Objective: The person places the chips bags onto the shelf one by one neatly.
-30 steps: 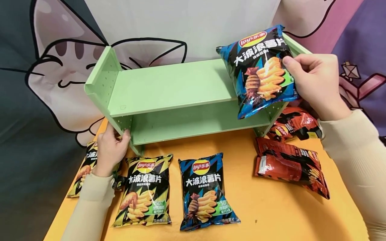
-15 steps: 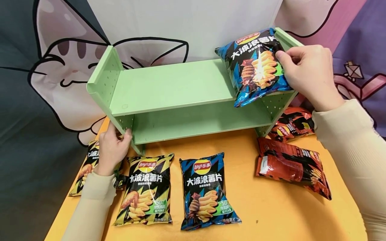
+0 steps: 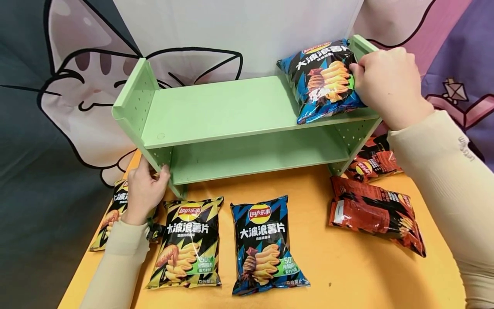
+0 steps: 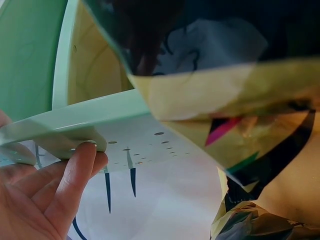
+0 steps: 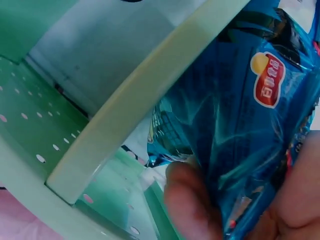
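Observation:
My right hand [image 3: 390, 86] pinches the right edge of a blue-and-black Lay's chip bag [image 3: 324, 81], which leans over the right end of the upper board of a green two-tier shelf [image 3: 216, 107]. In the right wrist view, fingers [image 5: 187, 200] and thumb press the foil of the bag [image 5: 235, 115] from both sides, beside the board's edge. At the shelf's lower left, my left hand [image 3: 146, 189] grips the side panel. The left wrist view has its fingertips [image 4: 85, 155] on the green panel edge [image 4: 75, 112].
On the orange table [image 3: 328, 257] lie a yellow-and-black chip bag [image 3: 189, 244] and another blue one [image 3: 264, 244] before the shelf. Two red bags [image 3: 378, 214] rest at right; a further yellow bag [image 3: 112, 214] is partly behind the left forearm. A printed cloth [image 3: 247, 30] hangs behind.
The right hand has brought the blue chip bag down and back onto the upper board's right end. My left hand stays on the side panel.

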{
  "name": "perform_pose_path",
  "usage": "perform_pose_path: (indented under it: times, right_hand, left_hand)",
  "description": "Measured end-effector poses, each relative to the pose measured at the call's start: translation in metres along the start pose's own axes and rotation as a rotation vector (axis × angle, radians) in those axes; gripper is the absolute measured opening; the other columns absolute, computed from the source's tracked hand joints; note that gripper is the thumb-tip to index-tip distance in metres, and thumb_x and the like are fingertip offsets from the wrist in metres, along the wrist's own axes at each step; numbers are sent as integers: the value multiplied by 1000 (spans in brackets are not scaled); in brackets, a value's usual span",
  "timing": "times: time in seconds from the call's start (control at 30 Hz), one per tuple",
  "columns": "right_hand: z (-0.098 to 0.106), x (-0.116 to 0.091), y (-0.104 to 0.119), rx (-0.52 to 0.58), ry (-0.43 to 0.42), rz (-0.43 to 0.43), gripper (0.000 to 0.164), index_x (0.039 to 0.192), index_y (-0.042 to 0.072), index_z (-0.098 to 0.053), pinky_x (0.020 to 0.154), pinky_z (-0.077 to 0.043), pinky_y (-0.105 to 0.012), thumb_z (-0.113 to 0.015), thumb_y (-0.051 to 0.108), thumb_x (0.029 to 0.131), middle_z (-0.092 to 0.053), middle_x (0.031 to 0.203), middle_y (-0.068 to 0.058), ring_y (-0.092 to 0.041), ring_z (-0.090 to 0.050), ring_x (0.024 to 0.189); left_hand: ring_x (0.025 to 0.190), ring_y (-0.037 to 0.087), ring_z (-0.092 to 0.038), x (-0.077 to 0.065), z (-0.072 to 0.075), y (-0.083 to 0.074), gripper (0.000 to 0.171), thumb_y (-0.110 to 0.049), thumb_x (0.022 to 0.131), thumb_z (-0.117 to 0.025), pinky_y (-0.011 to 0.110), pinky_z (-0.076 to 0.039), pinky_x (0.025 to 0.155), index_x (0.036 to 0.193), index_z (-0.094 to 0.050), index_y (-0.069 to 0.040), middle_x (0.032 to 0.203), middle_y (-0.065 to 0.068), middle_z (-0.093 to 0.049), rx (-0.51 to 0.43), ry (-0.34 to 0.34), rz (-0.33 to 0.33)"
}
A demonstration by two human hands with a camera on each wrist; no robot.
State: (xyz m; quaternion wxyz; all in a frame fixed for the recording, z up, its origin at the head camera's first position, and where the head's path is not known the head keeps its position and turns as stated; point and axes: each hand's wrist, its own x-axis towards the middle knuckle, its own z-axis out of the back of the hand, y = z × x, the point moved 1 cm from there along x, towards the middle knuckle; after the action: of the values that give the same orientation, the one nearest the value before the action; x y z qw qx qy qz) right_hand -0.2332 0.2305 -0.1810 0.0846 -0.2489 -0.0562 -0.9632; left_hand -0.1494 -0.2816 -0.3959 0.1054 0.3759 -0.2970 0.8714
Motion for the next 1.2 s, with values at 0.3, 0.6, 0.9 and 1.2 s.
perform_pose_path:
  times: [0.3,0.6,0.9,1.2]
  right_hand:
    - [-3,15,-2,-59,133,-11,43,101,-10,-67,69,-47,-76,-42,25,107,-58,98,-47,-68,-56,86]
    - [-1,18,-4,-88,178,-17,42,111,-12,-65,72,-48,-76,-42,24,106,-57,103,-49,-68,-55,89]
    - [4,12,-7,-42,154,-23,38,105,-10,-63,58,-45,-72,-38,18,104,-54,94,-43,-63,-51,81]
    - [6,6,-11,-26,68,26,37,108,-7,-64,54,-41,-70,-33,12,101,-57,88,-36,-57,-49,74]
  left_hand:
    - [51,27,-60,-1,2,-1,43,-16,90,-62,22,-38,46,132,-62,-3,76,23,-73,2,-1,7]
    - [52,30,-64,1,1,-3,44,-15,90,-62,21,-39,48,133,-61,-3,80,25,-74,-5,-5,-4]
    - [51,30,-63,2,0,-6,44,-16,90,-62,22,-39,46,130,-62,0,81,26,-74,-7,-2,-9]
    - [49,27,-57,3,-1,-7,45,-16,90,-62,23,-38,45,132,-61,-1,84,27,-75,-8,1,-12]
